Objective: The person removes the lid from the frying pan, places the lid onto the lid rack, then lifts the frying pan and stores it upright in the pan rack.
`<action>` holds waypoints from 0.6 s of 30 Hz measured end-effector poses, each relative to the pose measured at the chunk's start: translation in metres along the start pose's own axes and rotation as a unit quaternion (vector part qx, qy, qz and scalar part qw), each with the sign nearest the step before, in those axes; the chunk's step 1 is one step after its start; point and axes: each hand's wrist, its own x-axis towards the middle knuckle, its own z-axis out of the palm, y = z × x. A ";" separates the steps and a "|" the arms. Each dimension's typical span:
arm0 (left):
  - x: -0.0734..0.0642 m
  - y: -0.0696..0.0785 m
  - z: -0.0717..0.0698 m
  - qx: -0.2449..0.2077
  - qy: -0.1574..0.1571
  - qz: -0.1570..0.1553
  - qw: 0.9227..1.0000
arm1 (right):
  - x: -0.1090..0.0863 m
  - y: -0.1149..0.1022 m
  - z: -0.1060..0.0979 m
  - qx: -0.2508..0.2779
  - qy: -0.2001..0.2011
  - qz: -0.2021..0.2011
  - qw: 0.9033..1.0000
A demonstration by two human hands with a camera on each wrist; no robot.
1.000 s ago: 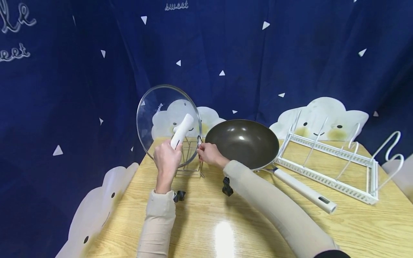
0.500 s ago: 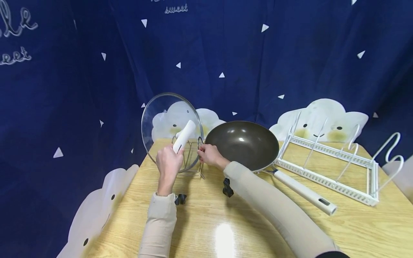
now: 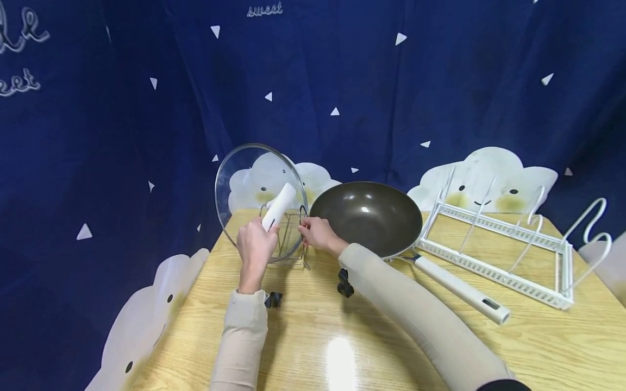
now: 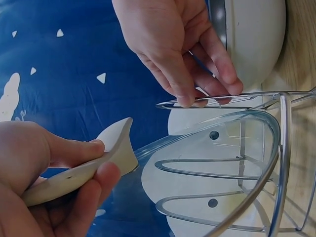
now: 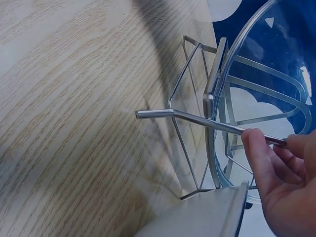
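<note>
- Glass lid [image 3: 249,190] lowered since a second ago: on edge in wire rack [image 5: 192,118], near table's [image 3: 303,336] far left corner
- Left hand [image 3: 255,244] grips lid's white handle [image 3: 280,205]
- Right hand [image 3: 318,234] pinches the rack; wok [image 3: 367,217] just beside

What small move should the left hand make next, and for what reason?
Perhaps the left hand should gently settle the lid before loosening its grip on the handle: the lid already reaches into the rack, and the right hand pinches an end wire.
</note>
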 end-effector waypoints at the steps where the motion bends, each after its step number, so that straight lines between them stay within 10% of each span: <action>1: 0.001 0.000 0.001 0.001 0.000 0.001 1.000 | 0.000 0.000 0.000 0.002 -0.001 0.001 1.000; 18: 0.007 0.003 -0.001 0.018 -0.030 -0.007 0.999 | -0.003 -0.002 0.000 -0.011 -0.004 0.001 1.000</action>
